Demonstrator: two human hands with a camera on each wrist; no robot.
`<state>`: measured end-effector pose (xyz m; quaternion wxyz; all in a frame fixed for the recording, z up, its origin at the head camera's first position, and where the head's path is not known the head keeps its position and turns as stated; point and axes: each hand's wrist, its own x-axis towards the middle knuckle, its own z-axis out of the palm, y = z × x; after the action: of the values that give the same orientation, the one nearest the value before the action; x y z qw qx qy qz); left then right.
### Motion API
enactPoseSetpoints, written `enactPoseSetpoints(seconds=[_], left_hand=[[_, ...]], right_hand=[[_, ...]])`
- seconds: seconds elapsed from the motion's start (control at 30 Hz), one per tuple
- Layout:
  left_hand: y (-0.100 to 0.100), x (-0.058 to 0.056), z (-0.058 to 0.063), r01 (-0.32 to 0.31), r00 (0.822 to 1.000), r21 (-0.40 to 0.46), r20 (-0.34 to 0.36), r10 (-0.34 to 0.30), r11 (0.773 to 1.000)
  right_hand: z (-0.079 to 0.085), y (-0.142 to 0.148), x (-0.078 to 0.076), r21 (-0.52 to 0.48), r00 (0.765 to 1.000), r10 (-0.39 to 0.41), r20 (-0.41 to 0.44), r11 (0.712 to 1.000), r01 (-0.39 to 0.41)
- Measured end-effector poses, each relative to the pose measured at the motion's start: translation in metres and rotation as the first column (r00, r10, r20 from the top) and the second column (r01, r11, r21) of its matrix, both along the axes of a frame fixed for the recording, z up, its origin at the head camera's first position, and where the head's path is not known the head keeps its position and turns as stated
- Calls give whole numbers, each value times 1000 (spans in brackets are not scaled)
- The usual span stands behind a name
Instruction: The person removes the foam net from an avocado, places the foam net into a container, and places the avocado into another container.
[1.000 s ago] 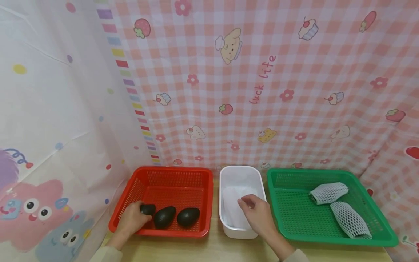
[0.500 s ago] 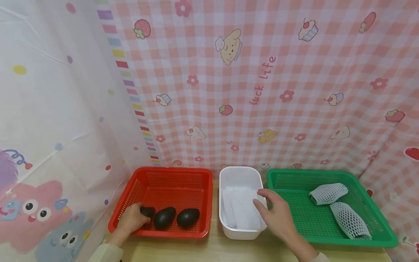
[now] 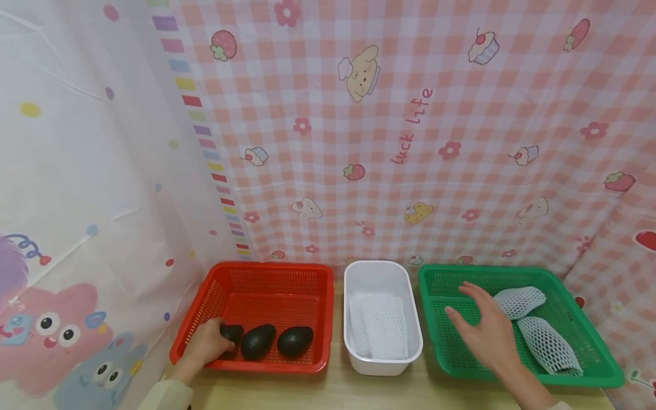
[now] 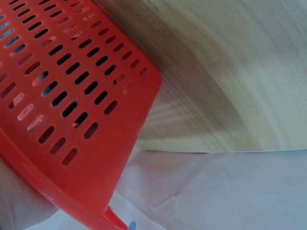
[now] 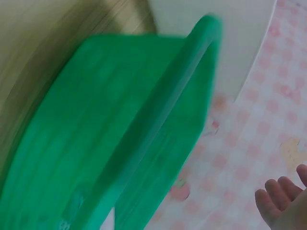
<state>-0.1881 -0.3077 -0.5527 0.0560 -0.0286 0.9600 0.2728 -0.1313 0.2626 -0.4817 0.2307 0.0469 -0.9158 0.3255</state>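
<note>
In the head view my left hand (image 3: pixel 207 341) is down in the left front corner of the red basket (image 3: pixel 287 366). It grips a dark avocado (image 3: pixel 233 331), partly hidden by the fingers. Two more avocados, a middle one (image 3: pixel 258 341) and a right one (image 3: pixel 295 341), lie beside it. My right hand (image 3: pixel 489 330) hovers over the green basket (image 3: pixel 533 380), fingers spread and holding nothing. Just beyond it lie two plump white foam net sleeves, a far one (image 3: pixel 521 302) and a near one (image 3: pixel 549 345); their contents cannot be made out.
Between the baskets stands a white bin (image 3: pixel 376 367) with flat white foam nets (image 3: pixel 385 327) in it. A checked cloth (image 3: pixel 328 142) hangs behind. The left wrist view shows mostly the red basket's outer wall (image 4: pixel 100 158) and wooden tabletop (image 4: pixel 230 72).
My right hand has moved right, from over the white bin to above the green basket, and its fingers have spread. My left hand has stayed at the avocado.
</note>
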Motion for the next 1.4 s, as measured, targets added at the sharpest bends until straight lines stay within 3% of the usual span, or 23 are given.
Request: enactPoseSetpoints(seconds=[0.27,0.47,0.67,0.83,0.93,1.17,1.4], left_hand=[[-3,0,0,-11,999,-1,33,11,1000],[-4,0,1,-7,999,-1,31,7,1000],[-4,1,4,-11,999,5,50,11,1000],[-4,3,4,-4,998,5,60,4,1000],[-4,4,4,5,998,2,56,-5,1000],[-3,3,6,6,998,8,59,-6,1000],[-3,3,8,11,998,16,62,-12,1000]], right_hand=[[-11,52,-4,53,988,-20,156,999,12],[-31,89,-6,131,981,-74,179,990,51],[-43,117,-5,233,953,-168,250,966,109],[-51,140,-7,289,930,-188,316,953,94],[-56,155,-10,309,897,-198,396,948,73],[-60,177,-14,325,745,-255,617,944,53],[-62,187,-15,308,677,-259,689,950,51]])
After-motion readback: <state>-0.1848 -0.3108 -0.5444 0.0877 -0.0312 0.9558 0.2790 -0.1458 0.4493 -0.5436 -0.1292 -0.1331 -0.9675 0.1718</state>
